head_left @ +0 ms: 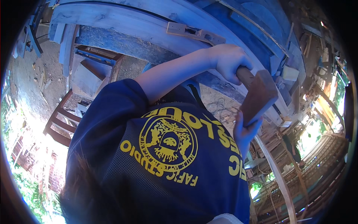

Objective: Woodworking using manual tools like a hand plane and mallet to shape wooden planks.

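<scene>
Brown wood slats (pixel 63 123) sit at the left of the frame. At the top middle, a pale block with slots (pixel 199 35) lies on long planks (pixel 112 24). Next, right of the middle, the left hand (pixel 229 61) is curled tight round the handle of a wooden mallet (pixel 261 98). The handle comes out of the fist and points down and right. Lower down, the right hand (pixel 245 132) is cupped by the head's low end; I can't tell if it grips. The head is a chunky reddish-brown block, slanting from upper right to lower left.
</scene>
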The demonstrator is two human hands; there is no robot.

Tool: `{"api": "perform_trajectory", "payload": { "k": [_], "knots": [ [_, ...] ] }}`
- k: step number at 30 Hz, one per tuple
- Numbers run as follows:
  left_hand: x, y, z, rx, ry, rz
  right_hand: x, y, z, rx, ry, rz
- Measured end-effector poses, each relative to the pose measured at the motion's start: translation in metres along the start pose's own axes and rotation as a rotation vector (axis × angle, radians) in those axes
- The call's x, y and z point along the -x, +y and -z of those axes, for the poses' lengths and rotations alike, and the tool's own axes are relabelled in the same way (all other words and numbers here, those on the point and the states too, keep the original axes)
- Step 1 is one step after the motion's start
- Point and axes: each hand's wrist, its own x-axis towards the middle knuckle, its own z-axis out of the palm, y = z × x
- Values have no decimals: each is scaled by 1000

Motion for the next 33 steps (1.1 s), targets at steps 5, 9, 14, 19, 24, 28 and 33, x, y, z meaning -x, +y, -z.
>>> {"api": "perform_trajectory", "payload": {
  "k": [5, 9, 14, 19, 24, 28, 33],
  "knots": [
    [4, 2, 2, -2, 80, -56, -1, -8, 2, -58, 47, -42],
    [1, 0, -1, -1, 56, -90, 11, -12, -13, -147, 149, -88],
    [5, 6, 0, -42, 26, -35, -14, 130, 42, -469, -860, -329],
    [1, 0, -6, -18, -23, -26, 5, -41, -18, 10, 263, -45],
    [0, -1, -6, -3, 19, -62, 10, -41, -20, -691, 429, -80],
    [1, 4, -6, -68, -41, -13, 20, 6, -18, -564, 111, -211],
    [3, -3, -17, -74, -71, -44, 24, -17, -33, -178, 330, -153]
  ]
}}
